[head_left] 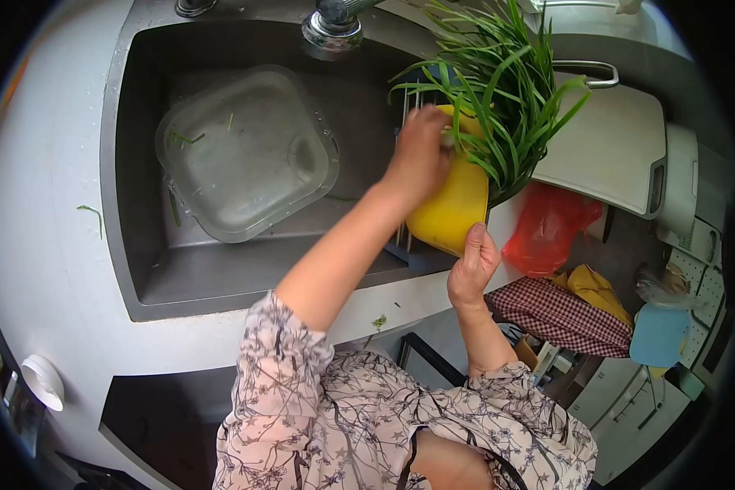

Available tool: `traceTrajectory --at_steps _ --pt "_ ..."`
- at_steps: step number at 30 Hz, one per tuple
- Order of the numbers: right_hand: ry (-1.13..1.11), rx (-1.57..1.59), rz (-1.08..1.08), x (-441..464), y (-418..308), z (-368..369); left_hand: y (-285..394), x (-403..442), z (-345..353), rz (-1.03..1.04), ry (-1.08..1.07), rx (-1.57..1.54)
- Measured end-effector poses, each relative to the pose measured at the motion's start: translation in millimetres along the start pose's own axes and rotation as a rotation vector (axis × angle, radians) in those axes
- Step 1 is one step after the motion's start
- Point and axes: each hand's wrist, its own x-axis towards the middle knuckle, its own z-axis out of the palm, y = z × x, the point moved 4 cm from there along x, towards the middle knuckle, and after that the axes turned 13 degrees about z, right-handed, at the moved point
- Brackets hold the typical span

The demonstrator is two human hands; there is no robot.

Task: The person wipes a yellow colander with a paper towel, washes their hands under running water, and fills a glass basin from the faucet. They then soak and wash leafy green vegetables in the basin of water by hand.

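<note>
A yellow container (453, 212) is tilted over the right side of the sink, beside a wire rack. Long green leaves (510, 106) spread out above and to the right of it. With thumb and fingers my right hand (474, 265) grips the container's lower right edge. My left hand (423, 151) is at the container's upper left, next to the leaf bases; its fingers are curled and slightly blurred, and what they hold is hidden. In the sink (220, 282) lies a clear plastic basin (237, 155) with a few green scraps in it.
The faucet (332, 33) hangs over the sink's back edge. To the right are a white cutting board (608, 139), a red plastic bag (551, 229) and a checked cloth (559, 314). A white cup-like object (42, 382) sits at the lower left. Green scraps dot the counter (57, 163).
</note>
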Motion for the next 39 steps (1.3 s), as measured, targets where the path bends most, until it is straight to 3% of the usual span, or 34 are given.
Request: traceTrajectory --at_steps 1,3,5,6,8,12,17,20,23,26,29,34,38,39 --pt "-0.018 -0.013 -0.002 2.7 5.1 -3.9 -25.9 19.0 4.9 -0.219 -0.001 -0.205" --pt "-0.062 -0.027 -0.001 7.2 17.3 -18.6 -39.5 27.2 6.5 -0.337 -0.013 -0.268" --pt "-0.033 -0.003 0.000 9.9 15.0 -16.3 -36.9 29.0 3.9 -0.139 -0.045 -0.007" --pt "-0.020 0.008 0.007 12.3 12.1 -14.7 -18.9 12.6 2.1 0.027 0.085 0.056" --pt "0.004 0.032 0.030 16.3 2.2 -8.0 24.9 -22.4 -16.6 -0.085 0.023 0.039" --pt "0.000 0.053 0.060 17.9 -2.8 -2.5 71.4 -77.2 -34.2 -0.218 0.116 0.017" --pt "-0.026 0.054 0.059 10.9 5.3 -8.0 3.5 -62.9 -22.4 -0.412 0.206 -0.035" --pt "-0.039 0.089 0.083 20.2 1.2 -3.0 52.6 -73.6 -28.5 -0.266 0.274 0.076" --pt "-0.035 0.151 0.165 16.0 -5.7 2.7 99.7 -75.3 -14.1 -0.060 0.136 0.063" --pt "-0.093 0.124 0.116 19.8 4.4 3.3 84.3 -95.6 -10.6 -0.067 0.257 0.196" --pt "-0.145 0.114 0.072 18.2 3.8 0.2 47.6 -128.8 -23.4 -0.355 0.328 0.260" --pt "-0.149 0.224 0.194 17.9 -3.5 4.7 104.9 -100.5 0.8 -0.025 0.386 0.160" --pt "-0.173 0.139 0.179 22.9 3.3 9.2 58.0 -120.4 -10.2 -0.229 0.614 0.224" --pt "-0.161 0.126 0.206 21.1 1.8 12.5 64.4 -121.4 -7.6 -0.187 0.574 0.221"
